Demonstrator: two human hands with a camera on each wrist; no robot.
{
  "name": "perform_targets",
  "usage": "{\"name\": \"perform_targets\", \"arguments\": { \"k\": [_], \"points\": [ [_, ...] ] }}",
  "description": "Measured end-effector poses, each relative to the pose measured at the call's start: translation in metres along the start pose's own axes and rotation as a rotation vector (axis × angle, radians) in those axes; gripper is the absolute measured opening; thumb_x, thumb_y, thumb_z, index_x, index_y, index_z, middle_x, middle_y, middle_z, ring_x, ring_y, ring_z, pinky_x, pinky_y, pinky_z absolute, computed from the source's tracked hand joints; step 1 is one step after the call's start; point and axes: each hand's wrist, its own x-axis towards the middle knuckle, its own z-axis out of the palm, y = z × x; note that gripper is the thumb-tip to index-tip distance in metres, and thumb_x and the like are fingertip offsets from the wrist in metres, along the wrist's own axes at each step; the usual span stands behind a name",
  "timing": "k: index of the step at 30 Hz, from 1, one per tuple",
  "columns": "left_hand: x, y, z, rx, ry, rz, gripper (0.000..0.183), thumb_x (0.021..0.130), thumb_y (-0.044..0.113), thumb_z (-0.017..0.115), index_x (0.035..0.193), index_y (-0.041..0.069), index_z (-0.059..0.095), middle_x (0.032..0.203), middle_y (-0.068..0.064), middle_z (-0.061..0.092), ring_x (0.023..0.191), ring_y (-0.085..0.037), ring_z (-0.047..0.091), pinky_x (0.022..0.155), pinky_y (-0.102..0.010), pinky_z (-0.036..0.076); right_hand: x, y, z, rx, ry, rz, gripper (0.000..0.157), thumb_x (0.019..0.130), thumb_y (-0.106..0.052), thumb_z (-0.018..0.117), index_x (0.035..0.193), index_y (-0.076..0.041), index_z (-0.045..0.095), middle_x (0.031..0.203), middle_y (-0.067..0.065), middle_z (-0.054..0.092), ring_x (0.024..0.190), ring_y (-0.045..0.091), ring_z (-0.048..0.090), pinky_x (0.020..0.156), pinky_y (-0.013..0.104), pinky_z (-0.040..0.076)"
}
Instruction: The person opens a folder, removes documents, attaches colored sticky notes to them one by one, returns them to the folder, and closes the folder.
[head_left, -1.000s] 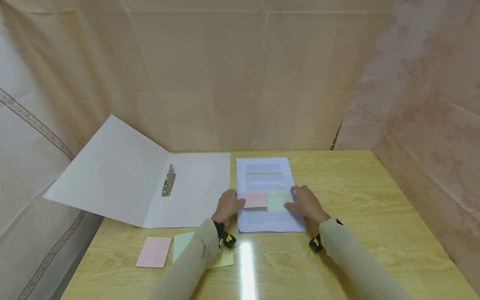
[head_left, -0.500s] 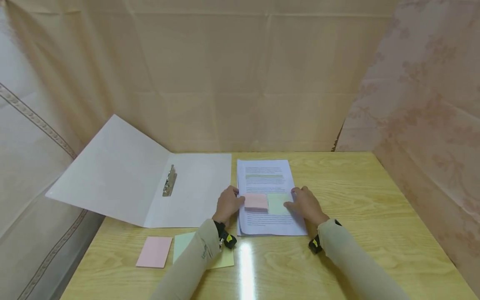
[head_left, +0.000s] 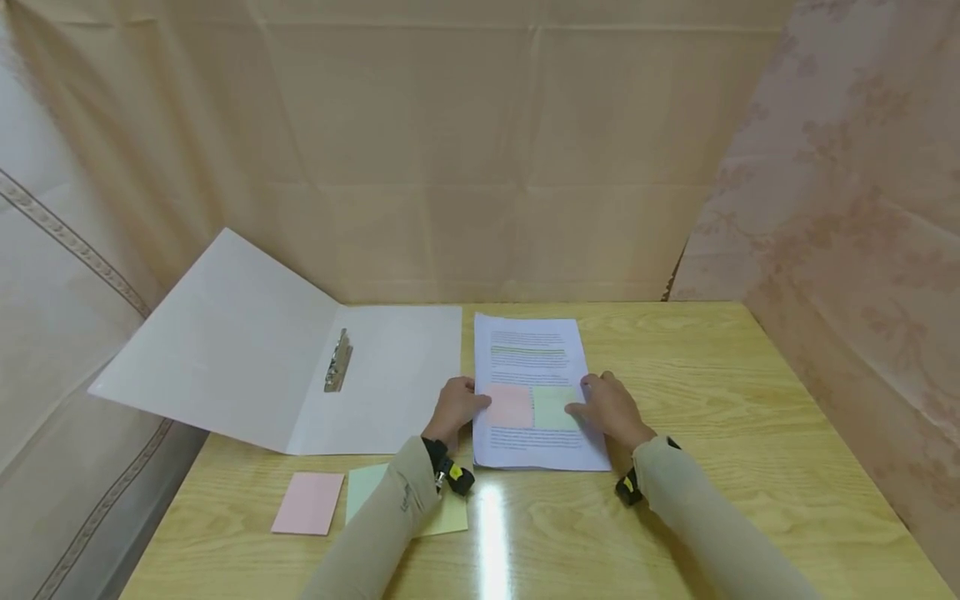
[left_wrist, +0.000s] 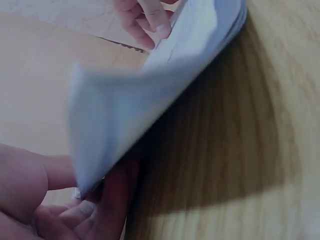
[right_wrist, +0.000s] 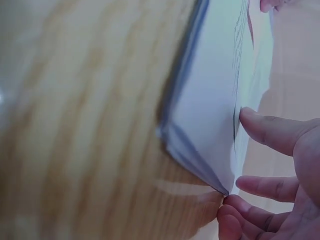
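Observation:
A stack of printed paper sheets [head_left: 528, 354] is held between both hands. On its top page, a pink sticky note [head_left: 510, 406] and a pale green sticky note [head_left: 555, 407] sit side by side below a green-highlighted line. My left hand [head_left: 454, 408] grips the left edge, thumb over the top. My right hand [head_left: 615, 408] grips the opposite edge, its thumb at the green note. In the left wrist view, the stack [left_wrist: 200, 35] bends, its near side raised over the table with a shadow beneath. The right wrist view shows fingertips [right_wrist: 240, 202] at the stack's corner.
An open white folder [head_left: 405, 358] with a metal lever clip [head_left: 338, 364] lies left of the paper, its cover leaning up. In front are a pink note pad [head_left: 308, 503], a green pad [head_left: 363, 486] and a yellow pad [head_left: 450, 517], the latter two partly behind the left sleeve.
The stack shifts and bends slightly between the hands. The pink note's lower edge, layered and raised before, now looks flat. Both hands stay at the paper's edges.

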Motion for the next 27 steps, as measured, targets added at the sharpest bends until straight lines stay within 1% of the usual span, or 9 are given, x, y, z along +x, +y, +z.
{"name": "perform_targets", "arguments": {
  "k": [4,7,9,11,14,18,21,25,27],
  "points": [
    [0.004,-0.003,-0.002,-0.059,-0.050,0.013,0.028,0.089,0.007,0.064,0.115,-0.002,0.060,0.108,-0.016,0.067,0.084,-0.021,0.066,0.070,-0.027,0.051,0.001,0.002,-0.001,0.066,0.012,0.010,0.070,0.085,-0.035,0.074,0.136,0.005,0.049,0.118,0.023,0.053,0.094,0.028,0.052,0.082,0.043,0.046],
    [0.005,-0.004,-0.005,-0.119,-0.079,0.018,0.030,0.089,0.006,0.063,0.117,-0.003,0.058,0.112,-0.018,0.066,0.086,-0.021,0.066,0.073,-0.027,0.051,0.002,0.005,-0.001,0.166,0.020,0.021,0.076,0.086,-0.035,0.073,0.141,0.006,0.041,0.125,0.026,0.054,0.105,0.034,0.056,0.091,0.048,0.047],
    [0.004,-0.004,-0.006,-0.155,-0.090,0.006,0.031,0.090,0.005,0.063,0.120,-0.003,0.058,0.113,-0.019,0.065,0.087,-0.021,0.065,0.073,-0.027,0.051,0.004,0.008,-0.001,0.236,0.017,0.026,0.081,0.087,-0.035,0.071,0.144,0.008,0.034,0.130,0.030,0.054,0.114,0.040,0.056,0.096,0.052,0.045],
    [0.004,-0.003,-0.007,-0.178,-0.094,-0.007,0.033,0.090,0.005,0.063,0.121,-0.003,0.057,0.114,-0.018,0.064,0.087,-0.021,0.065,0.073,-0.027,0.051,0.006,0.011,-0.001,0.303,0.005,0.046,0.084,0.087,-0.036,0.070,0.146,0.008,0.029,0.133,0.032,0.053,0.119,0.041,0.055,0.100,0.054,0.044],
    [0.004,-0.003,-0.007,-0.200,-0.103,-0.027,0.035,0.091,0.006,0.062,0.125,-0.002,0.056,0.115,-0.017,0.064,0.088,-0.021,0.065,0.072,-0.027,0.051,0.008,0.014,-0.003,0.407,-0.017,0.082,0.086,0.088,-0.036,0.070,0.148,0.007,0.027,0.132,0.033,0.053,0.114,0.039,0.059,0.097,0.051,0.047],
    [0.003,-0.003,-0.008,-0.217,-0.114,-0.049,0.038,0.093,0.008,0.061,0.130,0.000,0.054,0.115,-0.017,0.065,0.089,-0.022,0.067,0.071,-0.029,0.053,0.009,0.016,-0.008,0.598,-0.068,0.169,0.082,0.086,-0.035,0.072,0.147,0.003,0.032,0.131,0.028,0.056,0.103,0.029,0.064,0.085,0.037,0.052],
    [0.003,-0.003,-0.008,-0.209,-0.114,-0.054,0.039,0.093,0.009,0.061,0.130,0.001,0.053,0.114,-0.017,0.066,0.088,-0.021,0.067,0.070,-0.029,0.053,0.008,0.018,-0.010,0.739,-0.138,0.208,0.071,0.086,-0.033,0.073,0.141,0.002,0.043,0.125,0.020,0.063,0.093,0.019,0.066,0.078,0.028,0.051],
    [0.003,-0.003,-0.009,-0.199,-0.129,-0.048,0.039,0.093,0.011,0.061,0.129,0.000,0.054,0.113,-0.016,0.066,0.087,-0.020,0.066,0.070,-0.027,0.052,0.007,0.021,-0.010,0.833,-0.226,0.192,0.055,0.088,-0.028,0.071,0.132,0.001,0.055,0.110,0.011,0.071,0.086,0.014,0.067,0.074,0.027,0.052],
    [0.003,-0.003,-0.012,-0.198,-0.153,-0.031,0.038,0.093,0.012,0.061,0.128,-0.001,0.054,0.113,-0.016,0.067,0.086,-0.019,0.066,0.070,-0.027,0.052,0.007,0.021,-0.010,0.851,-0.245,0.180,0.054,0.089,-0.027,0.071,0.132,0.001,0.055,0.109,0.008,0.072,0.087,0.013,0.067,0.075,0.027,0.052]
  ]
}}
